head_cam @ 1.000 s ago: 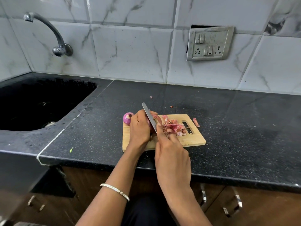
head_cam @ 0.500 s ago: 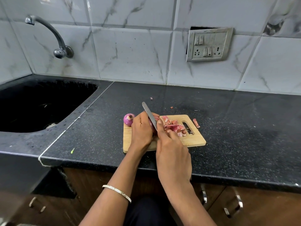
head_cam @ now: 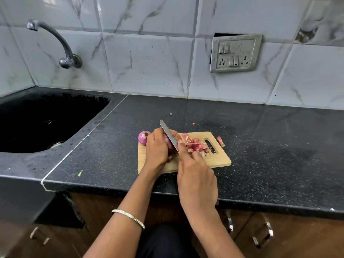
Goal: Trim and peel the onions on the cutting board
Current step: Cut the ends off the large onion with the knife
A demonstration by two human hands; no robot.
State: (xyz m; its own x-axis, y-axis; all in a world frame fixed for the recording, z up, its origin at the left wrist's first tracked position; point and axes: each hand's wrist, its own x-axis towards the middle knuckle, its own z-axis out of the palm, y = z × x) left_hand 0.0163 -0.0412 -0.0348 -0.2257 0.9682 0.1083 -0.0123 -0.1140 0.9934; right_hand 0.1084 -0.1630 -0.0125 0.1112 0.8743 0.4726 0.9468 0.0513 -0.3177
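On cutting board (head_cam: 219, 159) | onion (head_cam: 168, 141) gripped by left hand (head_cam: 157, 148) | right hand (head_cam: 197, 175) holds knife (head_cam: 168, 134)

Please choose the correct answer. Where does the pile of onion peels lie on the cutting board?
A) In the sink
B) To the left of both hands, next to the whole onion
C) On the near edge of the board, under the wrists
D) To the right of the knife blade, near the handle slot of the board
D: the onion peels lie heaped to the right of the knife, beside the slot of the cutting board.
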